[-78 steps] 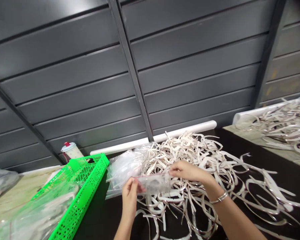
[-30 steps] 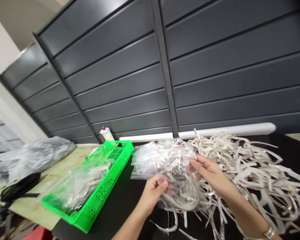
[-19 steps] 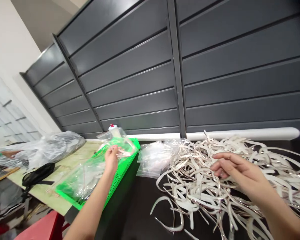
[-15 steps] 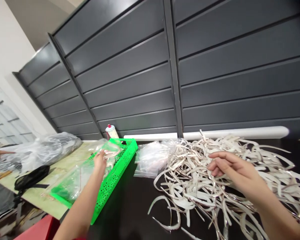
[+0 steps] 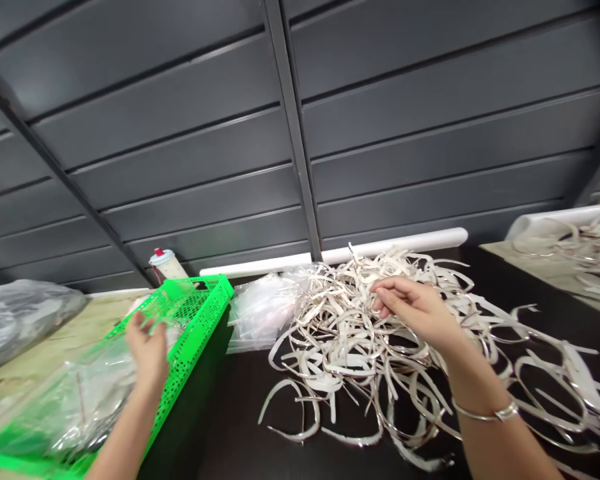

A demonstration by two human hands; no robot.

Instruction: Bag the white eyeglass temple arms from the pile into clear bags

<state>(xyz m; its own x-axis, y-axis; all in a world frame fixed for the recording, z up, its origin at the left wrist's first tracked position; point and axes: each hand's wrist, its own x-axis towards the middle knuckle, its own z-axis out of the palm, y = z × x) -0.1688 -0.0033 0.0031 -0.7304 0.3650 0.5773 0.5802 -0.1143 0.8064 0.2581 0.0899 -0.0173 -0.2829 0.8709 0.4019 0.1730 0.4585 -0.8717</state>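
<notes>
We hold our left hand (image 5: 149,347) over the crate (image 5: 196,353), its fingers spread apart and nothing visible between them. Filled bags (image 5: 100,383) lie in the crate, below and beside that hand. Our right hand (image 5: 414,312), a bangle (image 5: 505,412) on its wrist, is over the heap of pale strips (image 5: 340,360), fingers loosely curled and thumb apart; we cannot tell whether its fingertips touch any. The strips sprawl across the black table (image 5: 210,413), a few loose at the near edge. Between crate and heap we see flat clear bags (image 5: 263,310). A white tube (image 5: 400,245) lies behind, along the wall (image 5: 205,133); a cup (image 5: 171,267) stands behind the crate.
</notes>
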